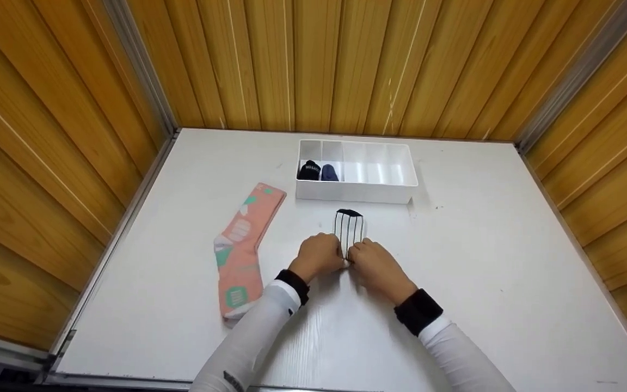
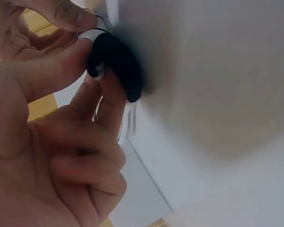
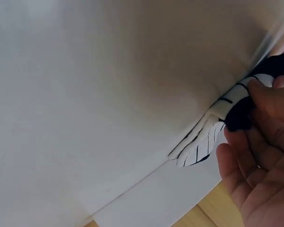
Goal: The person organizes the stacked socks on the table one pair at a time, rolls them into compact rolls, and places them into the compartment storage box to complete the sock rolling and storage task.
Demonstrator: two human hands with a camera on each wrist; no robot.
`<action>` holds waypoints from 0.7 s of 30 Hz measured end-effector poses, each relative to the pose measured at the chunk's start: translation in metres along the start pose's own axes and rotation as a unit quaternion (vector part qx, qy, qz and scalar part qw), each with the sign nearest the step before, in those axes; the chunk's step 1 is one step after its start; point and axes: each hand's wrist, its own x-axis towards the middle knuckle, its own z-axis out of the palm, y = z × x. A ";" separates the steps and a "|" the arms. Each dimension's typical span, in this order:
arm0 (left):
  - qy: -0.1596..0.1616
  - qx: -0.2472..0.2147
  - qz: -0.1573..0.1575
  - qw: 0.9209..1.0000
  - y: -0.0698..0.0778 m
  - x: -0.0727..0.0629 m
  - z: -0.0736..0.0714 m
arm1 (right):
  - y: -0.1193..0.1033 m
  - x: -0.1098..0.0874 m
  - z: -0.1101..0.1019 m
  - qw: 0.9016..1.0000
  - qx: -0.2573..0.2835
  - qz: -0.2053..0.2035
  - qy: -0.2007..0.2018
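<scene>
We note the left sleeve (image 1: 251, 333) overlapping the pink sock (image 1: 245, 261); a sweep could drag it. Beyond, left hand (image 1: 318, 255) and right hand (image 1: 377, 268) pinch the striped sock (image 1: 349, 227) in their fingers, on the counter (image 1: 509, 261); uneven grip could, we judge, loosen its curled end. The white box (image 1: 354, 192) stands farther off.

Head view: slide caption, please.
Left hand and right hand grip a striped sock; a pink sock lies left, a white box beyond.

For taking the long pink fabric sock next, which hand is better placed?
Probably the left hand: it is nearer to the pink sock, which lies on its side; the right hand would likely need to reach across. Both hands grip the white, black-striped cloth.
</scene>
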 end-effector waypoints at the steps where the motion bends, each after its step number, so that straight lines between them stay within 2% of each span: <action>1: 0.014 0.009 0.016 1.000 -0.001 -0.002 0.001 | 0.003 0.001 -0.001 0.999 0.030 0.007 -0.010; 3: 0.055 0.049 0.055 0.996 0.000 -0.006 0.005 | 0.010 0.003 -0.003 0.996 0.083 0.020 -0.029; 6: 0.117 0.130 0.099 0.980 0.002 -0.008 0.012 | 0.018 0.004 -0.006 0.988 0.141 0.030 -0.048; 8: 0.137 0.159 0.107 0.972 0.004 -0.008 0.015 | 0.021 0.004 -0.009 0.987 0.151 0.028 -0.048; 9: 0.141 0.162 0.106 0.971 0.004 -0.007 0.016 | 0.020 0.004 -0.010 0.988 0.147 0.026 -0.042; 11: 0.130 0.144 0.096 0.976 0.004 -0.004 0.015 | 0.017 0.004 -0.011 0.991 0.125 0.026 -0.028; 12: 0.117 0.124 0.087 0.982 0.003 -0.003 0.014 | 0.014 0.004 -0.011 0.994 0.104 0.023 -0.020; 14: 0.082 0.077 0.065 0.992 0.001 0.000 0.012 | 0.006 0.004 -0.010 0.998 0.063 0.016 -0.009; 16: 0.043 0.028 0.039 0.998 -0.002 0.002 0.008 | -0.003 0.003 -0.008 1.000 0.027 0.011 -0.003; 19: -0.003 -0.036 0.004 0.999 -0.008 0.005 0.003 | -0.013 0.003 -0.006 1.000 -0.006 0.014 0.003; 21: -0.016 -0.062 -0.009 0.998 -0.010 0.007 0.000 | -0.017 0.003 -0.005 1.000 -0.016 0.024 0.011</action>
